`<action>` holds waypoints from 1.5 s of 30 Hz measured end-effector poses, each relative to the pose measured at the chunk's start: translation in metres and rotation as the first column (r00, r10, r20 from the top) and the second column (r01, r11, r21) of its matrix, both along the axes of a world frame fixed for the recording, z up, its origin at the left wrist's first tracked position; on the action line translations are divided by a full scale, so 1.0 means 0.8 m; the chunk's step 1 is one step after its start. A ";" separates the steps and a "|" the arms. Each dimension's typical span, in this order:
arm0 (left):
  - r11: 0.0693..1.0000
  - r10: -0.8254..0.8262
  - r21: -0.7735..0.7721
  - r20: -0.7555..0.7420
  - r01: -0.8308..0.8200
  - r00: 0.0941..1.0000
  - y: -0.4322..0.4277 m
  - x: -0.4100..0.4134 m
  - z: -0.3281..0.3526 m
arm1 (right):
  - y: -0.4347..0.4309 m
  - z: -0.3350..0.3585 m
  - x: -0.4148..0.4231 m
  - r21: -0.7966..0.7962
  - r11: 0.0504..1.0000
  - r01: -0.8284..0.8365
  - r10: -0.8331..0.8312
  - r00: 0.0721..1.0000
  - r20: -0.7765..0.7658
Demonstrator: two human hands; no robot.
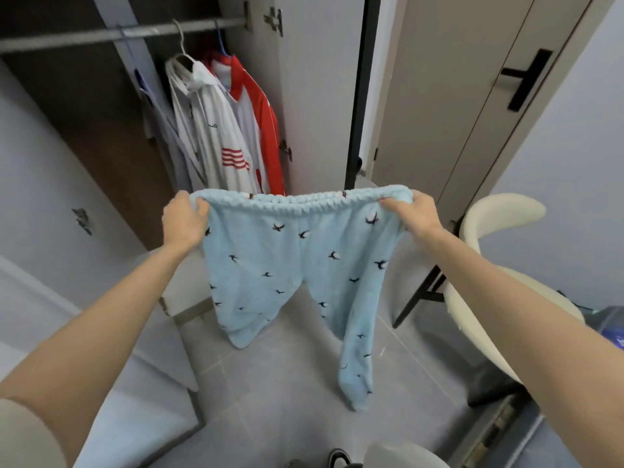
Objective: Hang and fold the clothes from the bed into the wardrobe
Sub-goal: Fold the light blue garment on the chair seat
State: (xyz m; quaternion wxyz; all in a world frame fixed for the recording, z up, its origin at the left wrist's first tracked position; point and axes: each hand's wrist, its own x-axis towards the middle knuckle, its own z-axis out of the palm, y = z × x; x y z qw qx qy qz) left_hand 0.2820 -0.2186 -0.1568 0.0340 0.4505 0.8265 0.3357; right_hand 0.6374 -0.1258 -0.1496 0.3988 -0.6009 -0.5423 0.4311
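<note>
Both arms are stretched forward, and one pair of pale blue trousers [270, 265] with a dark bird print hangs between them, in front of the open wardrobe [84, 106].

The left hand [184, 219] has its fingers curled round the left end of the elastic waistband. The right hand [413, 211] pinches the right end in the same way. The waistband edge runs nearly level from hand to hand, pulled fairly straight.

The two trouser legs hang loose below. The left one ends higher and looks bunched at the hem, while the right one reaches lower. Both appear to hang above the grey tiled floor [287, 383] — whether a hem touches it cannot be told.

Room to move: open floor lies under and ahead of the trousers, up to the wardrobe. A cream chair [489, 214] stands close on the right, just beside the right forearm. A pale wardrobe door [317, 79] stands open beyond the trousers.

Count on the rail [118, 35]: three hanger hooks and three garments — a greyish one [158, 123] on the left, a white hooded jacket [209, 130] in the middle and a red-and-white jacket [263, 123] on the right, pressed against each other. The left stretch of the rail is bare.

One door with a black handle [526, 79] is on the right.
</note>
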 end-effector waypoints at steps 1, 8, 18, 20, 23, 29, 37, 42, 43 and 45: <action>0.997 0.042 0.057 0.119 -0.049 0.992 0.003 0.000 0.010 | 0.005 0.009 -0.007 -0.023 1.000 0.000 -0.002 0.996 -0.090; 0.992 -0.068 0.123 0.692 -0.024 0.719 0.036 0.019 0.054 | 0.039 0.060 -0.064 -0.207 0.977 -0.054 0.006 0.974 -0.225; 0.927 -0.279 0.151 0.890 0.344 0.361 0.074 0.116 0.078 | 0.028 0.065 -0.113 -0.138 0.796 -0.589 0.605 0.772 0.195; 0.878 -0.381 0.145 0.789 0.456 0.482 0.081 0.126 0.086 | 0.027 0.065 -0.113 -0.038 0.819 -0.572 0.562 0.787 0.256; 0.802 -0.506 0.121 0.658 0.585 0.558 0.084 0.126 0.096 | 0.031 0.064 -0.102 0.120 0.846 -0.520 0.488 0.844 0.221; 0.609 -0.734 0.057 0.418 0.791 0.535 0.092 0.132 0.112 | 0.024 0.073 -0.096 0.164 0.859 -0.485 0.451 0.869 0.204; 0.610 -0.792 0.095 0.092 0.787 0.603 0.099 0.106 0.098 | 0.033 0.079 -0.074 0.185 0.862 -0.472 0.435 0.876 0.209; 0.635 -0.757 -0.345 -0.101 0.691 0.645 0.090 0.079 0.057 | 0.040 0.084 -0.057 0.241 0.899 -0.367 0.361 0.930 0.068; 0.649 -0.756 -0.360 -0.207 0.670 0.621 0.091 0.078 0.053 | 0.040 0.084 -0.055 0.229 0.910 -0.347 0.349 0.937 0.032; 0.701 -0.713 -0.284 -0.292 0.654 0.637 0.097 0.077 0.058 | 0.039 0.084 -0.048 0.217 0.913 -0.345 0.347 0.937 0.029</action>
